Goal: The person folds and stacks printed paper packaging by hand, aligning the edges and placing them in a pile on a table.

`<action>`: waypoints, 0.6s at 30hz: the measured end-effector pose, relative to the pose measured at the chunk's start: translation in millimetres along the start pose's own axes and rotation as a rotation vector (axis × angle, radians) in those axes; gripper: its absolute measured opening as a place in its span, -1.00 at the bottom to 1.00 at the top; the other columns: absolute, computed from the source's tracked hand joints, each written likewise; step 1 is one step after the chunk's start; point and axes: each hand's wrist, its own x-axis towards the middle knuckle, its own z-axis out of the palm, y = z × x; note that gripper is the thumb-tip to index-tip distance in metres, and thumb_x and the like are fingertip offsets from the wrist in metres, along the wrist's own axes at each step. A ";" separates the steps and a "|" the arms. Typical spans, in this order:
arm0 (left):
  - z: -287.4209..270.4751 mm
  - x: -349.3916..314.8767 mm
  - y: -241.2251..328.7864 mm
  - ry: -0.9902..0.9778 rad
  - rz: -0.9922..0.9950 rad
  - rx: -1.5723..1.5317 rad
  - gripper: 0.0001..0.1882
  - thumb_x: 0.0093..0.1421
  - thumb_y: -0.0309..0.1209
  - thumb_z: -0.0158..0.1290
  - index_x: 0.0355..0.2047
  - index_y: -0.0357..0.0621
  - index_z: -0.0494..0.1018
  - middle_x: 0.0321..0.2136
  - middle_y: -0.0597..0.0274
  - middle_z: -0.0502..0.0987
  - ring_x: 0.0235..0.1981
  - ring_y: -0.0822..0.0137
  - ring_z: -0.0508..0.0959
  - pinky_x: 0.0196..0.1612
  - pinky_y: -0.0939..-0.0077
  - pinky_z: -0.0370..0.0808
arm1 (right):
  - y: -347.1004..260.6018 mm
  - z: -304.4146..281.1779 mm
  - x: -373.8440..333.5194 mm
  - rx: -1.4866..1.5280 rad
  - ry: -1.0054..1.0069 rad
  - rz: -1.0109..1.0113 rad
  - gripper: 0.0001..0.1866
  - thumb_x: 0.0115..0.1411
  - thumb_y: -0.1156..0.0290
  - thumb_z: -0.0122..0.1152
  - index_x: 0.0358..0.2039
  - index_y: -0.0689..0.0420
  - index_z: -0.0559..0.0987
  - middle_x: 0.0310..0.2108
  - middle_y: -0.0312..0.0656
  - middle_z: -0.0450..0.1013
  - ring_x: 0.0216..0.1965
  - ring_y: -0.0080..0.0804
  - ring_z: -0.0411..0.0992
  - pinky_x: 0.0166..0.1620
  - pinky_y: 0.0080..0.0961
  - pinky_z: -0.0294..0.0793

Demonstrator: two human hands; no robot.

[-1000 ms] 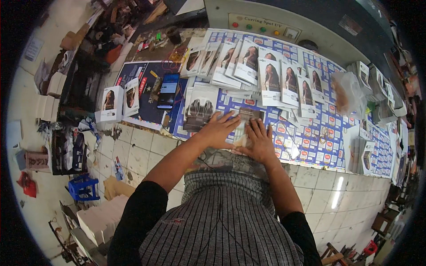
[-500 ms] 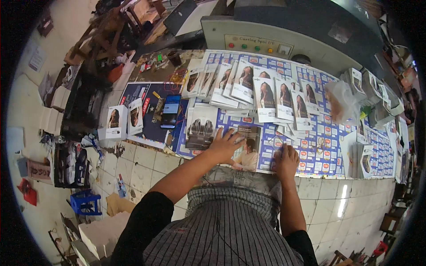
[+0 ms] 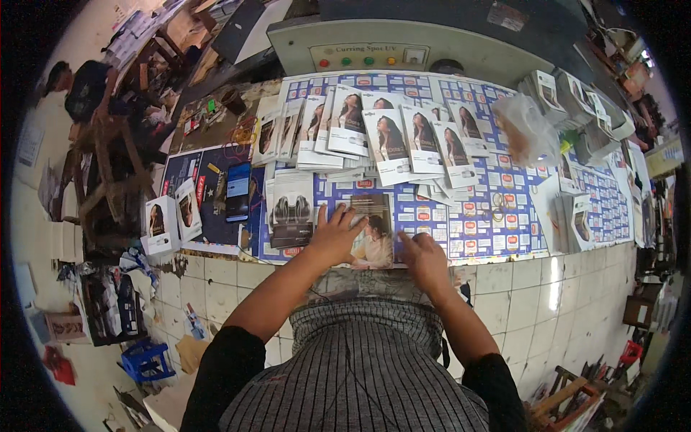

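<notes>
My left hand (image 3: 332, 236) lies fingers spread on the photo-printed leaflet (image 3: 379, 236), lower middle of the frame, seemingly to keep it flat; my right hand (image 3: 425, 259) curls its fingers just beside the leaflet's right edge, pinching or not I can't tell. Its bottom nears the table edge (image 3: 497, 258); rightward, the blue printed sheet (image 3: 468, 225) leaves room

Hands (image 3: 333, 239) on and beside photo leaflet (image 3: 377, 239)

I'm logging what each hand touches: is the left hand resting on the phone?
No, the left hand lies at the printed leaflet, apart from the phone farther left.
</notes>
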 end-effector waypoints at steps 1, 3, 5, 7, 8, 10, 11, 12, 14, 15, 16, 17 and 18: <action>-0.4 0.2 0.2 -0.021 -0.004 0.012 0.26 -0.20 0.36 0.26 0.44 0.16 -0.01 0.42 0.01 -0.03 0.43 -0.09 -0.06 0.31 -0.48 -0.23 | 2.9 3.6 5.4 -0.041 0.060 0.000 -0.43 0.11 0.36 0.32 0.18 -0.12 0.49 -0.24 -0.15 0.46 -0.22 -0.17 0.47 -0.21 -0.22 0.49; -2.2 0.3 3.8 -0.003 -0.001 -0.011 0.22 -0.20 0.26 0.32 0.43 0.17 0.03 0.41 0.03 0.01 0.43 -0.07 -0.04 0.32 -0.45 -0.23 | 12.5 5.1 29.1 -0.207 0.275 -0.005 -0.54 0.15 0.29 0.26 0.10 -0.12 0.54 -0.30 -0.22 0.47 -0.28 -0.21 0.44 -0.25 -0.23 0.43; -3.4 -0.3 5.8 0.017 -0.008 -0.033 0.19 -0.20 0.17 0.38 0.41 0.19 0.07 0.40 0.05 0.04 0.43 -0.05 -0.02 0.33 -0.43 -0.22 | 22.1 4.9 53.2 -0.282 0.375 0.023 -0.57 0.18 0.28 0.23 0.09 -0.11 0.54 -0.30 -0.24 0.48 -0.28 -0.22 0.44 -0.26 -0.23 0.41; -4.7 -0.8 5.3 -0.022 -0.016 -0.040 0.21 -0.21 0.17 0.38 0.42 0.20 0.05 0.40 0.05 0.04 0.43 -0.06 -0.04 0.32 -0.44 -0.20 | 28.5 2.5 66.5 -0.268 0.389 -0.007 -0.58 0.19 0.28 0.22 0.09 -0.11 0.54 -0.31 -0.26 0.48 -0.28 -0.22 0.45 -0.26 -0.24 0.40; -3.5 -0.6 4.3 -0.017 -0.020 -0.036 0.21 -0.21 0.17 0.38 0.42 0.20 0.05 0.40 0.05 0.04 0.43 -0.06 -0.04 0.32 -0.44 -0.20 | 30.8 1.2 70.5 -0.255 0.399 -0.038 -0.59 0.20 0.29 0.21 0.09 -0.11 0.55 -0.31 -0.27 0.48 -0.27 -0.23 0.45 -0.26 -0.24 0.39; 0.0 2.4 2.8 -0.067 -0.011 0.015 0.27 -0.21 0.26 0.33 0.44 0.19 -0.03 0.41 0.02 0.02 0.43 -0.10 -0.04 0.28 -0.53 -0.21 | 31.7 1.2 64.9 -0.217 0.425 -0.041 -0.60 0.20 0.29 0.21 0.08 -0.11 0.56 -0.32 -0.27 0.48 -0.27 -0.23 0.45 -0.26 -0.25 0.39; 1.5 2.6 3.1 -0.065 -0.023 0.011 0.27 -0.21 0.26 0.33 0.44 0.19 -0.03 0.41 0.02 0.02 0.43 -0.10 -0.04 0.28 -0.53 -0.21 | 30.1 2.4 58.6 -0.179 0.438 -0.042 -0.61 0.20 0.30 0.21 0.07 -0.11 0.56 -0.33 -0.27 0.48 -0.27 -0.23 0.45 -0.26 -0.25 0.38; 3.0 3.1 3.4 -0.039 -0.023 0.000 0.26 -0.21 0.23 0.35 0.44 0.20 -0.02 0.41 0.02 0.03 0.42 -0.10 -0.03 0.28 -0.54 -0.19 | 29.0 3.2 51.0 -0.191 0.353 -0.134 -0.57 0.14 0.34 0.23 0.08 -0.12 0.57 -0.35 -0.31 0.47 -0.27 -0.26 0.44 -0.23 -0.28 0.36; 5.0 1.0 2.8 -0.021 -0.018 -0.010 0.25 -0.22 0.20 0.37 0.43 0.20 -0.01 0.40 0.03 0.05 0.42 -0.10 -0.02 0.27 -0.54 -0.18 | 19.2 6.5 33.0 -0.202 0.280 -0.246 -0.52 0.12 0.37 0.21 0.11 -0.16 0.54 -0.32 -0.30 0.47 -0.25 -0.27 0.42 -0.20 -0.26 0.34; 5.5 0.8 0.8 -0.015 -0.024 0.006 0.25 -0.23 0.19 0.38 0.43 0.20 0.00 0.39 0.03 0.06 0.41 -0.10 -0.01 0.27 -0.54 -0.16 | 15.4 8.8 29.3 -0.214 0.208 -0.355 -0.46 0.11 0.41 0.18 0.15 -0.21 0.52 -0.28 -0.30 0.46 -0.22 -0.28 0.40 -0.17 -0.25 0.32; 3.8 1.5 2.2 -0.006 -0.020 0.023 0.25 -0.24 0.18 0.39 0.43 0.21 0.01 0.38 0.03 0.08 0.41 -0.11 0.01 0.26 -0.55 -0.14 | 17.5 11.3 32.6 -0.251 0.231 -0.325 -0.38 0.04 0.48 0.15 0.18 -0.22 0.50 -0.23 -0.31 0.47 -0.18 -0.31 0.38 -0.14 -0.27 0.30; 0.6 1.2 3.9 -0.008 -0.016 0.025 0.25 -0.24 0.18 0.39 0.43 0.21 0.01 0.38 0.03 0.08 0.41 -0.11 0.01 0.26 -0.55 -0.14 | 15.1 4.9 40.8 -0.250 0.217 -0.256 -0.37 0.06 0.50 0.12 0.20 -0.22 0.48 -0.21 -0.31 0.47 -0.18 -0.30 0.38 -0.12 -0.28 0.29; -2.4 -0.2 5.6 -0.022 -0.020 0.016 0.24 -0.22 0.17 0.39 0.42 0.20 0.01 0.39 0.04 0.07 0.41 -0.10 0.00 0.28 -0.52 -0.14 | 19.7 8.4 51.3 -0.272 0.312 -0.280 -0.38 0.07 0.49 0.11 0.20 -0.22 0.47 -0.21 -0.32 0.47 -0.20 -0.30 0.39 -0.14 -0.28 0.29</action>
